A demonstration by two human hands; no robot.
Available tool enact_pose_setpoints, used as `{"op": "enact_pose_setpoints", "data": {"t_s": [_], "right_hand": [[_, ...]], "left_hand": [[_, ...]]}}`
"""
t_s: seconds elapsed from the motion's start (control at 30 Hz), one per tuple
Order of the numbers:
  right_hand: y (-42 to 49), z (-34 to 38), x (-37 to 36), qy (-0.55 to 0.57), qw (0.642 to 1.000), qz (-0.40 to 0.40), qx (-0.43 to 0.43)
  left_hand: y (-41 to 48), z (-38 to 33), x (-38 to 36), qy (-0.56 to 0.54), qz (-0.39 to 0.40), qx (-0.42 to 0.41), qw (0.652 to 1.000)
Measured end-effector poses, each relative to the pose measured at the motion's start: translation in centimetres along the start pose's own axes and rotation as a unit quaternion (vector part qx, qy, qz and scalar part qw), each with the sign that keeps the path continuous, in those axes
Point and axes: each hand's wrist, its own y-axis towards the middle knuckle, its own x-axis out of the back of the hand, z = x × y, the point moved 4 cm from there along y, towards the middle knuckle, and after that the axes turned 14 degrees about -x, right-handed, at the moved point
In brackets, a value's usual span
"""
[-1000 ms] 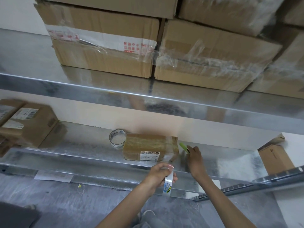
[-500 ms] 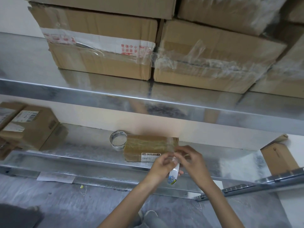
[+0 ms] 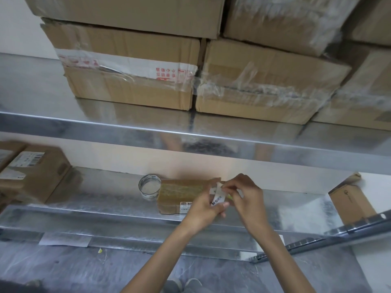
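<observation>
Over the lower shelf (image 3: 105, 210), both hands, left hand (image 3: 204, 210) and right hand (image 3: 246, 196), pinch a label strip (image 3: 219, 197).

1. The lower metal shelf (image 3: 101, 197) carries a small brown taped parcel (image 3: 179, 192), lying flat near its middle.
2. A roll of clear tape (image 3: 149, 187) rests just beside the parcel's left end.
3. At the shelf's left end sit 2 labelled cardboard boxes (image 3: 42, 176); at the far right, 1 open-flapped box (image 3: 351, 205) seems to stand on it.
4. The upper metal shelf (image 3: 31, 87) bears 2 large cartons (image 3: 131, 92) side by side, with more cartons stacked on top.
</observation>
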Motion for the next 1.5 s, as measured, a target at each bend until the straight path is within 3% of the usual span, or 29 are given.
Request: {"op": "enact_pose_setpoints", "data": {"t_s": [0.2, 0.4, 0.53, 0.77, 0.87, 0.93, 1.0, 1.1, 1.27, 1.5], "right_hand": [[-2.0, 1.7, -0.8, -0.006, 0.997, -0.068, 0.028], [-1.8, 1.1, -0.7, 0.169, 0.968, -0.069, -0.172], [-1.7, 0.4, -0.5, 0.197, 0.953, -0.065, -0.220], [-2.3, -0.4, -1.3, 0.250, 0.926, -0.063, -0.277], [-2.5, -0.4, -1.1, 0.201, 0.939, -0.086, -0.267], [-2.7, -0.5, -0.9, 0.106, 0.962, -0.099, -0.232], [-2.9, -0.5, -0.7, -0.005, 0.982, -0.108, -0.154], [-3.0, -0.7, -0.9, -0.070, 0.993, -0.078, -0.048], [-1.9, -0.8, -1.1, -0.051, 0.997, -0.054, 0.012], [0.3, -1.6, -0.9, 0.021, 0.998, -0.024, -0.049]], "left_hand": [[0.5, -0.3, 1.0, 0.046, -0.110, -0.039, 0.992], [0.4, -0.7, 1.1, 0.028, -0.120, -0.060, 0.991], [0.4, -0.5, 0.7, -0.020, -0.127, -0.039, 0.991], [0.1, -0.5, 0.6, 0.014, -0.179, -0.076, 0.981], [0.1, -0.5, 0.5, 0.029, -0.182, -0.081, 0.980], [0.0, -0.7, 0.3, 0.027, -0.174, -0.079, 0.981], [0.0, -0.8, 0.2, 0.016, -0.176, -0.067, 0.982], [0.1, -0.5, 0.2, 0.008, -0.174, -0.043, 0.984], [0.1, -0.3, -0.2, 0.024, -0.156, -0.023, 0.987], [0.0, -1.2, -0.4, 0.041, -0.149, -0.035, 0.987]]}}
